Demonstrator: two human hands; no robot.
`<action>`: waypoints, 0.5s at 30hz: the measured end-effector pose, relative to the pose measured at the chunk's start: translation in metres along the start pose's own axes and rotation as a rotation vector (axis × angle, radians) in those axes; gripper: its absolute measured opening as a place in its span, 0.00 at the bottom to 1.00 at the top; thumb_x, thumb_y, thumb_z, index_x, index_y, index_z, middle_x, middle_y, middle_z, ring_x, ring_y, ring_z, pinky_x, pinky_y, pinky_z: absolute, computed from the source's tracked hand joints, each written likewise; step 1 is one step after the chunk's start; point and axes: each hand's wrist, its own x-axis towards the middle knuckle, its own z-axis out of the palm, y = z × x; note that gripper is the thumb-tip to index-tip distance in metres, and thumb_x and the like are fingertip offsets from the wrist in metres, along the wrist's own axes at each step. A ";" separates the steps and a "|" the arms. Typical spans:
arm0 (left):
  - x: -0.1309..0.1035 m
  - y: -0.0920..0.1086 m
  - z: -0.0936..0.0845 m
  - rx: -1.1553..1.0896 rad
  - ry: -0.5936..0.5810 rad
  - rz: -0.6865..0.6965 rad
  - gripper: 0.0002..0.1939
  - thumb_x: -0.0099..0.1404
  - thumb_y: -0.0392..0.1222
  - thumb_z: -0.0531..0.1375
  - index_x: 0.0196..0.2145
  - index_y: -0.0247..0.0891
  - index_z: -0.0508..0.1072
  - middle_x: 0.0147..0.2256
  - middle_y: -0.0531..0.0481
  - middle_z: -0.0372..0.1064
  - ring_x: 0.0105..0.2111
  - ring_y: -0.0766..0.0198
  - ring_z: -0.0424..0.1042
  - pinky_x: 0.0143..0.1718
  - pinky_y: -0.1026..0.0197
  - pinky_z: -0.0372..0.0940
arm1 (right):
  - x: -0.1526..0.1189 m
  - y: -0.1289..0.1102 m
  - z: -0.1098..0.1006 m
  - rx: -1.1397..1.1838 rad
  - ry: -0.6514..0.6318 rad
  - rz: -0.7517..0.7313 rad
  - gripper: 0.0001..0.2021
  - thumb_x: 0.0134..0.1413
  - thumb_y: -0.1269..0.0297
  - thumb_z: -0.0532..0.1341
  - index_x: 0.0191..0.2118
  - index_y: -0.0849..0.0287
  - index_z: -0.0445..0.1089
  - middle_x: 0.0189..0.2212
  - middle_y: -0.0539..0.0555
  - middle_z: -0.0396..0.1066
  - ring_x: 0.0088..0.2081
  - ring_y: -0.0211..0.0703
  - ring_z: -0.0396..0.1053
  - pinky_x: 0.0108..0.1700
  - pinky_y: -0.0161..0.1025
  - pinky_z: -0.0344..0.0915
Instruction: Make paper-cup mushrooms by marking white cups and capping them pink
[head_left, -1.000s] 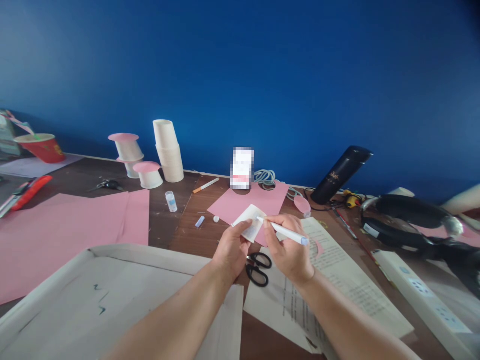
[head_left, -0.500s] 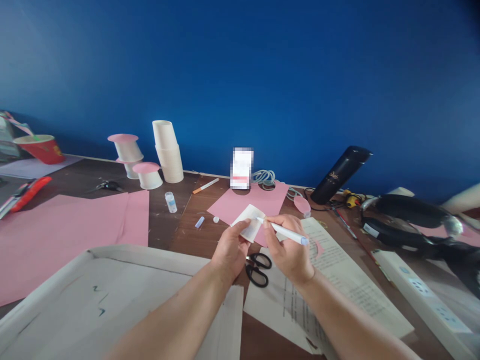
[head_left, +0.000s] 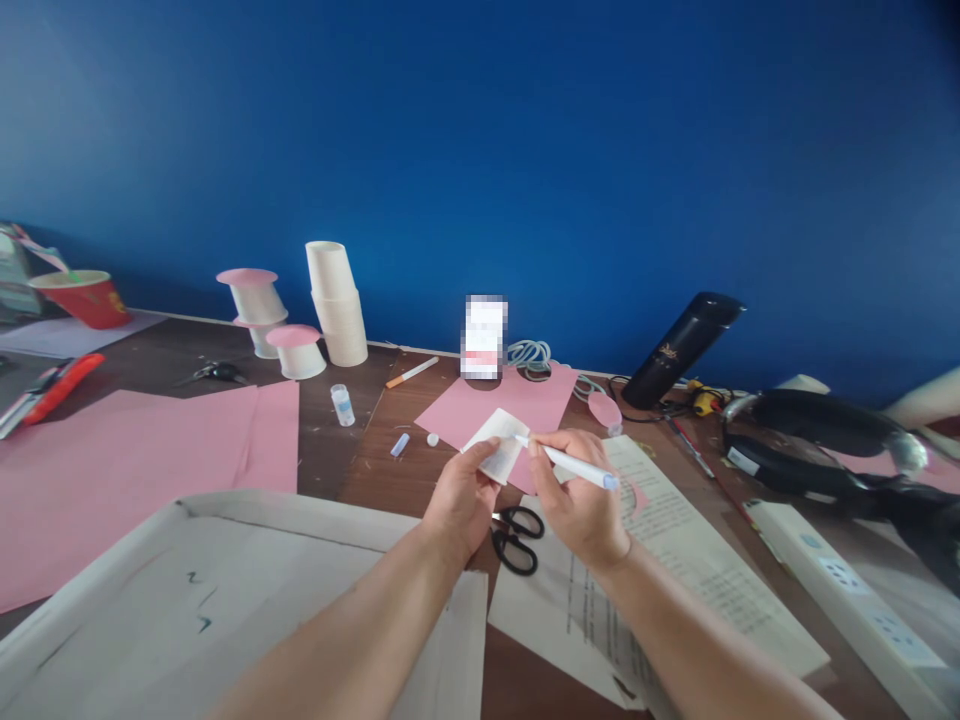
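Note:
A small white paper cup lies tilted in my left hand, thumb on its side. My right hand grips a white pen, its tip touching the cup's side. Under and behind the cup is a pink sheet. Black-handled scissors lie just below, between my hands. To the left rest a pen cap, a small white lid and a small clear bottle.
Stacked white cups and cups with pink discs stand at the back left. A phone leans on the wall. To the right are a black flask, printed sheets and a power strip.

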 end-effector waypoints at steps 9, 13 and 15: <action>0.000 0.001 -0.001 -0.064 -0.002 -0.020 0.09 0.55 0.29 0.62 0.36 0.30 0.73 0.38 0.41 0.75 0.41 0.61 0.74 0.47 0.63 0.67 | 0.001 -0.001 -0.003 0.053 0.041 -0.011 0.04 0.56 0.67 0.59 0.38 0.57 0.68 0.32 0.52 0.72 0.35 0.42 0.70 0.43 0.43 0.65; -0.001 0.003 0.000 -0.097 -0.007 -0.015 0.10 0.55 0.30 0.62 0.38 0.31 0.73 0.41 0.41 0.75 0.45 0.59 0.73 0.48 0.62 0.67 | 0.000 0.000 -0.004 0.099 0.094 0.011 0.08 0.58 0.68 0.57 0.44 0.55 0.68 0.34 0.52 0.72 0.36 0.42 0.71 0.42 0.42 0.67; -0.001 0.004 0.001 -0.107 0.000 -0.019 0.11 0.55 0.30 0.63 0.38 0.31 0.73 0.41 0.41 0.75 0.44 0.59 0.73 0.46 0.62 0.68 | 0.000 0.001 -0.002 0.127 0.071 0.062 0.10 0.59 0.68 0.55 0.46 0.54 0.67 0.33 0.51 0.73 0.36 0.42 0.71 0.43 0.43 0.67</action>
